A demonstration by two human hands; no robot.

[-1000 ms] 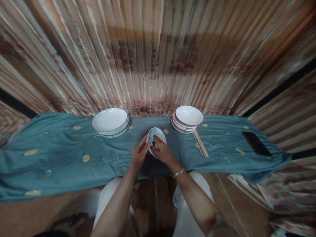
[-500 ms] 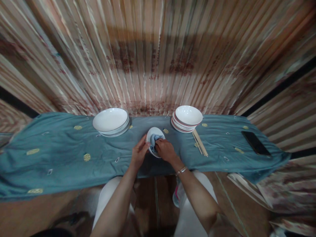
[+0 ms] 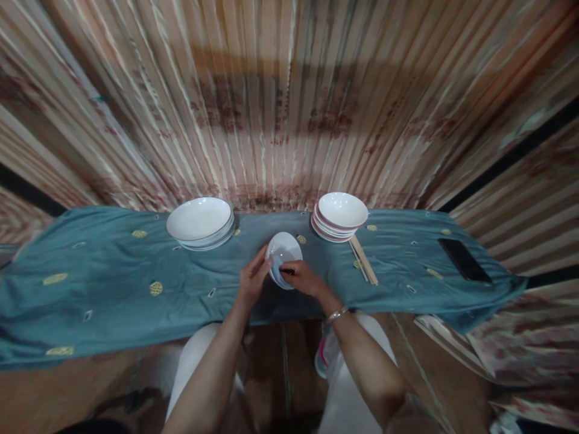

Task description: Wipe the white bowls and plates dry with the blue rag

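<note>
We hold the white bowl [image 3: 288, 248]; our left hand [image 3: 254, 278], half-curled, grips its left rim; our right hand [image 3: 302, 276], fingers bunched on a blue cloth [image 3: 277, 272], reaches inside; stacked plates [image 3: 200, 222] and bowls [image 3: 340, 216] stand beyond.

This looks like a room in a home: patterned curtains [image 3: 271, 120] hang across the far side, a teal tablecloth [image 3: 122, 301] with yellow motifs lies before them, bearing stacked plates [image 3: 199, 222] left, stacked bowls [image 3: 339, 218] and chopsticks [image 3: 365, 262] right, and a phone [image 3: 464, 260] farther right.
</note>
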